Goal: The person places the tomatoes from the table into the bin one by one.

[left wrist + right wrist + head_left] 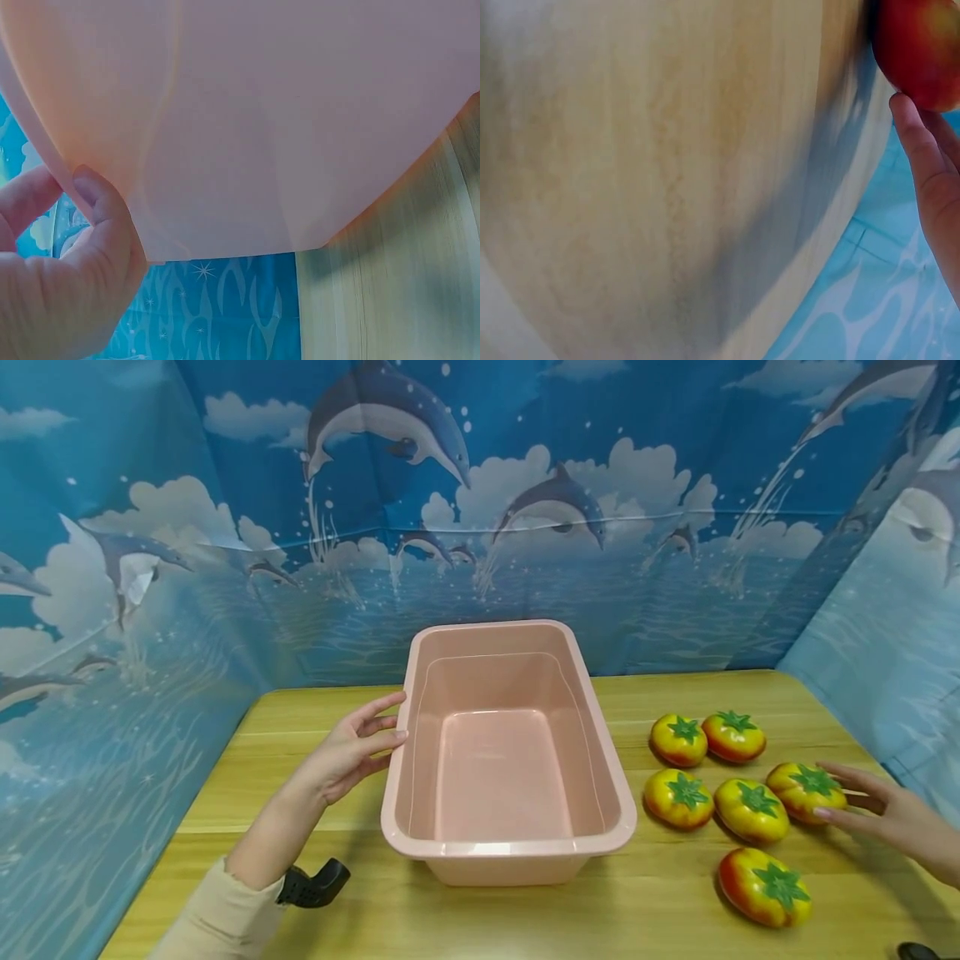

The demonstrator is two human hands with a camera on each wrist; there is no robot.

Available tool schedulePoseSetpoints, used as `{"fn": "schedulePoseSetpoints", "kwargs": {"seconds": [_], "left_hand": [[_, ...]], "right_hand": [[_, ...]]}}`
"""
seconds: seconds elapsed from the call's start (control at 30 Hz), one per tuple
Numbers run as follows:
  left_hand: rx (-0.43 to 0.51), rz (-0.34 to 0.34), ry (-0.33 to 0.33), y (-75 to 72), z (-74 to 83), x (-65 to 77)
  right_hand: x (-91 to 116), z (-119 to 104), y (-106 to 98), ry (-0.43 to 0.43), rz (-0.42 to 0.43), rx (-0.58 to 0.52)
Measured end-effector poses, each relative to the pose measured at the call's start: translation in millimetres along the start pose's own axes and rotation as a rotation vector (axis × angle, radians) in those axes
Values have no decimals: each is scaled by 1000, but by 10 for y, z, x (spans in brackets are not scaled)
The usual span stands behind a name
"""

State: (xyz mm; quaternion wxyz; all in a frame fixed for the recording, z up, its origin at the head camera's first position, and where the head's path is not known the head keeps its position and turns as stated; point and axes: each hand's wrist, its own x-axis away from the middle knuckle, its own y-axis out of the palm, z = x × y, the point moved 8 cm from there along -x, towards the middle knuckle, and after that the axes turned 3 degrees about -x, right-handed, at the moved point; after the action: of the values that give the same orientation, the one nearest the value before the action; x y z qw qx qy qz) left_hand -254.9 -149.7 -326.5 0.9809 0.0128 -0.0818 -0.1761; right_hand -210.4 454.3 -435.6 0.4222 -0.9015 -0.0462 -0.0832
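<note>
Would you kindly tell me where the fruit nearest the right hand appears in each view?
Head: the fruit is far right, beside the right hand.
Left wrist: not in it.
Right wrist: upper right corner, at the fingertips.
Shared landmark: the wooden tabletop, in all three.

A pink basin (502, 768) stands upright beside six yellow-red fruits (752, 812).

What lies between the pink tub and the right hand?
In the head view, a row of three yellow-red fruits, the last at the right hand; two more lie farther back, one nearer.
</note>
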Motion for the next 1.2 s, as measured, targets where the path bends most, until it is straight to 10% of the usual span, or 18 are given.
{"fn": "schedulePoseSetpoints", "kwargs": {"seconds": [0.6, 1.2], "left_hand": [[-25, 8, 29, 7, -5, -15], [-10, 37, 25, -8, 6, -32]], "right_hand": [[-214, -137, -270, -34, 81, 27], [-416, -1210, -445, -163, -1, 15]]}}
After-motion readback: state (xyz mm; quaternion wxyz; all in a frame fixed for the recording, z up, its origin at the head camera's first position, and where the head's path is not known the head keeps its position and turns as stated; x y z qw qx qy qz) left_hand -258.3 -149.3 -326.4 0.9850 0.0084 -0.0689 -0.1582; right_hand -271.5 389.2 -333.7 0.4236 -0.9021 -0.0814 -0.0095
